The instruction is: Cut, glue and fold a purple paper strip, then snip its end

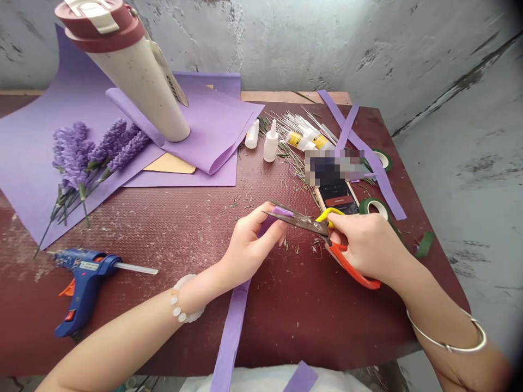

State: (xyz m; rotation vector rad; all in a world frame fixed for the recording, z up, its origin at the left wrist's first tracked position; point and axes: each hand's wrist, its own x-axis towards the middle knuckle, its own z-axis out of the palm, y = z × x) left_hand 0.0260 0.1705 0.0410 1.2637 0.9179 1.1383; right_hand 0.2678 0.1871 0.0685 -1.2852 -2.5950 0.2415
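Observation:
My left hand (249, 245) is closed on a long purple paper strip (232, 332) that hangs down toward me over the table's front edge. The strip's top end sticks out past my fingertips. My right hand (368, 242) grips scissors (314, 223) with one yellow and one orange handle. The dark blades point left and close over the strip's top end. Both hands hover just above the dark red table (175, 228).
A blue glue gun (84, 272) lies front left. Purple paper flowers (90, 155) rest on purple sheets (204, 125) beside a tilted white tumbler (134, 65). Glue bottles (269, 142), thin stems, a phone (337, 193), green tape rolls (373, 207) and loose purple strips (359, 147) lie behind my hands.

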